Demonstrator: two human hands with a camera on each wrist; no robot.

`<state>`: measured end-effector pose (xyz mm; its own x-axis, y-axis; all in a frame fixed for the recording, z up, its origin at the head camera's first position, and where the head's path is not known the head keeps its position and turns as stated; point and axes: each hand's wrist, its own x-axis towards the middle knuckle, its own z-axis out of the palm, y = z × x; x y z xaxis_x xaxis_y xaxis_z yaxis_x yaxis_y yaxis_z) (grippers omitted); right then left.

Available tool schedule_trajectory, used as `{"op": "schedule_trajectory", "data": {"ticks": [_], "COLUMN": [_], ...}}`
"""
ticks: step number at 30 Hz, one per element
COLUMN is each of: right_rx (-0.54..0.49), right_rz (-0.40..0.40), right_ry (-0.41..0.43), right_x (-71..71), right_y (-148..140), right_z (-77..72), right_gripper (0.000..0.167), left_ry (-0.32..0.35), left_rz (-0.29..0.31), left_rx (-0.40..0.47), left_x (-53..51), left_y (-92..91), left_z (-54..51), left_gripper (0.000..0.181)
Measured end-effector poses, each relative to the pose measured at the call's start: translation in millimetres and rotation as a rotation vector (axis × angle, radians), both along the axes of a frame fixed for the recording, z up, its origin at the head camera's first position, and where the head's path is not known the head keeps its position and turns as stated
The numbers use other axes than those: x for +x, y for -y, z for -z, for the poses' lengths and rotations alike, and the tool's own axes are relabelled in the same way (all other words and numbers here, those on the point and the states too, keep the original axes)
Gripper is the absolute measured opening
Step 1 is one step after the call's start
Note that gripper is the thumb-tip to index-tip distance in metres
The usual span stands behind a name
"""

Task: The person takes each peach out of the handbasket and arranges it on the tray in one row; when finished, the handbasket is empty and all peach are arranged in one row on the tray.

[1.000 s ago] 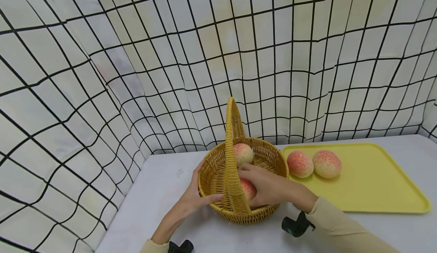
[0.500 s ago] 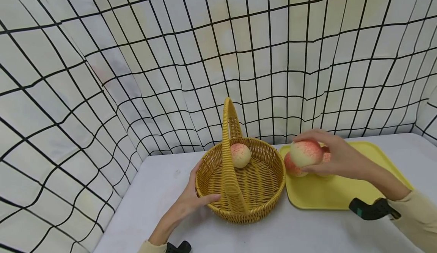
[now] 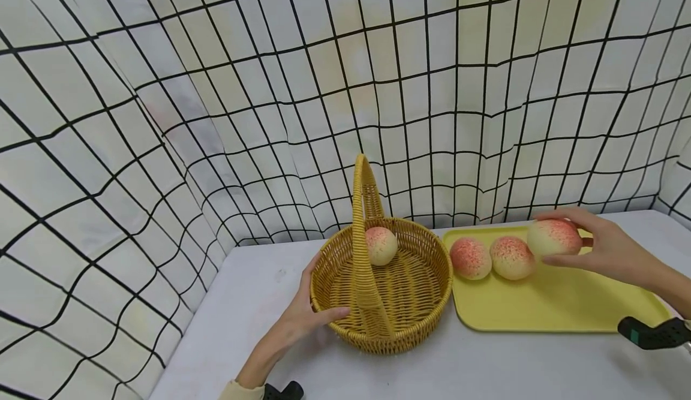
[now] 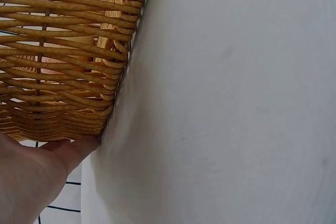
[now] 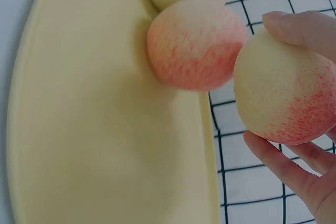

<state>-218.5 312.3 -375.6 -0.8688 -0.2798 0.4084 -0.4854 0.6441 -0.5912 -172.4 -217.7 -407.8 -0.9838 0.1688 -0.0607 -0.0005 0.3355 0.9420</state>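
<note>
The step in hand looks to be setting a round cream-and-red peach (image 3: 553, 237) down on the flat yellow rectangular tray (image 3: 540, 304). The right hand (image 3: 610, 247) pinches it between thumb and fingers above the tray's far side, just right of two speckled pink-red peaches, the left one (image 3: 471, 258) and the right one (image 3: 513, 257). Whether it touches its neighbour is hard to tell.

The left hand (image 3: 302, 313) grips the left side of the round golden wicker basket (image 3: 399, 343), thumb over the rim, fingers against the outer wall. A pale, pink-topped peach (image 3: 382, 247) sits inside, toward the far side, partly behind the tall arched handle (image 3: 364, 268).

The next move probably calls for a gentle lowering, then spreading the fingers without nudging the pair. The grid-patterned white curtain (image 3: 415, 103) limits reach beyond the tray's far edge; bare yellow surface nearer and rightward gives more room.
</note>
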Motion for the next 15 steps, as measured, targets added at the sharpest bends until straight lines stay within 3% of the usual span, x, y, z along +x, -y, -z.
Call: {"op": "schedule_trajectory", "data": {"ticks": [5,15], "right_rx": [0.064,0.175], "right_rz": [0.035,-0.027], "right_ry": [0.005,-0.093], "right_x": [-3.5,-10.6], "right_y": [-11.8,-16.3], "right_z": [11.2,36.1], "right_gripper": [0.073,0.070], "left_ry": [-0.009,-0.015], "left_rz": [-0.002,0.003], "left_rx": [0.005,-0.012], "left_x": [1.2,-0.1], "left_y": [0.6,2.0], "left_z": [0.8,1.2], "left_gripper": [0.124,0.122]}}
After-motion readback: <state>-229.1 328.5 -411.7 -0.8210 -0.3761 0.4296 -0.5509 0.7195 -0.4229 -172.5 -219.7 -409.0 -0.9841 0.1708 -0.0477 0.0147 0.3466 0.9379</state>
